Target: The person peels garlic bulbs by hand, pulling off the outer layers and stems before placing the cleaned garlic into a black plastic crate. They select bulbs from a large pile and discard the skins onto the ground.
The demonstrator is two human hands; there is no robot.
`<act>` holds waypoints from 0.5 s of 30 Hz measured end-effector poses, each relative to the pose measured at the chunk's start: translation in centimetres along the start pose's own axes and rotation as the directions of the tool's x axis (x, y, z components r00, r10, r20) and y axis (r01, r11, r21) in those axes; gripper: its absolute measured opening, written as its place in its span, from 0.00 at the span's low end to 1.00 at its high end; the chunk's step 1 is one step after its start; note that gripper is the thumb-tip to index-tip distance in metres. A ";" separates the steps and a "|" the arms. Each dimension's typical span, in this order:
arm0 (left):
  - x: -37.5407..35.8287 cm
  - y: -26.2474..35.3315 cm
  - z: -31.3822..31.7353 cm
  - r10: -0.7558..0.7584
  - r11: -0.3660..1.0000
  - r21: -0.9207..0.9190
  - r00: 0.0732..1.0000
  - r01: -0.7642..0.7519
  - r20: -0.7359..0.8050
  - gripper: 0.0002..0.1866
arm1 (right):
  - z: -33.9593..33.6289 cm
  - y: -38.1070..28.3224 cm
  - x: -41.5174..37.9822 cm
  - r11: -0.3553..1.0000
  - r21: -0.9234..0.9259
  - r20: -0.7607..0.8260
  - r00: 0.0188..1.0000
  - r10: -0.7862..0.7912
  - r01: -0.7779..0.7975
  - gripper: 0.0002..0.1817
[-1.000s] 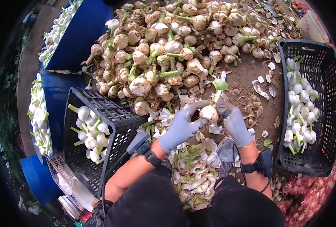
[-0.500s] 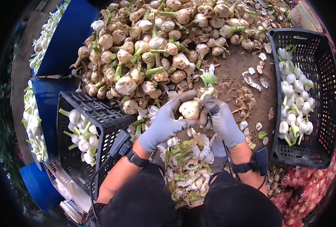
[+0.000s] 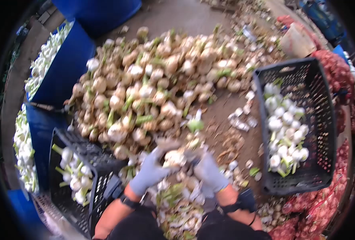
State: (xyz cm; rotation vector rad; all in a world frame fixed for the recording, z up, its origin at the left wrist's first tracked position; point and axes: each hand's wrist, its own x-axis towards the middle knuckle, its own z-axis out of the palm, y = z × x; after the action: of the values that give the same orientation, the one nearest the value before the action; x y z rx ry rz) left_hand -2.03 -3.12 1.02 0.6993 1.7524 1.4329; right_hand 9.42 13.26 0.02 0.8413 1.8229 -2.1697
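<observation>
Garlic, 1 pale, dirt-streaked bulb with a short green stalk point(image 3: 175, 157), sits between our 2 grey-gloved hands, low in the middle of the view and just above our knees. Our left hand point(image 3: 150, 172) wraps its fingers around the bulb's left side; our right hand point(image 3: 208, 172) closes on it from the right, though motion blur keeps us from telling exactly how the fingertips lie. Below the hands, a heap of torn white and green garlic skins point(image 3: 177, 208) lies between our legs. Beyond the bulb spreads a big mound of unpeeled, soil-coloured garlic bulbs point(image 3: 153, 88) on the brown dirt floor point(image 3: 225, 112). At our left stands a black slotted plastic crate point(image 3: 93, 160) holding cleaned white bulbs, and at our right a second black slotted plastic crate point(image 3: 325, 120) holds more of them. Further left, blue plastic tubs point(image 3: 65, 68) are filled with white bulbs.
</observation>
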 end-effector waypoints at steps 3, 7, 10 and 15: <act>0.0 -0.1 -0.3 -0.023 1.000 0.019 1.000 0.023 0.006 0.33 | 0.2 -1.7 -0.6 0.976 0.147 -0.004 0.986 0.164 -0.162 0.17; -0.3 2.3 0.3 -0.113 0.893 -0.437 0.993 0.108 0.014 0.34 | -0.1 -3.1 -1.0 0.985 0.117 0.015 0.992 0.125 -0.125 0.16; -0.5 3.1 0.1 -0.225 0.550 -0.818 0.973 0.166 0.046 0.34 | 0.0 -1.3 -0.8 0.969 -0.246 -0.091 0.994 -0.054 0.030 0.14; -0.7 2.9 -0.3 -0.157 0.233 -0.969 0.987 0.084 0.048 0.38 | 0.5 -2.4 -0.8 0.563 -0.734 -0.061 0.788 -0.612 0.381 0.15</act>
State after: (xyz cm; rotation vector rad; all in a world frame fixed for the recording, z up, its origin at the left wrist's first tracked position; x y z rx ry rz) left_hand -1.99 -3.18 4.00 -0.2090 0.5487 2.0433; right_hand 8.73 13.22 2.52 0.5154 3.0648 -1.3295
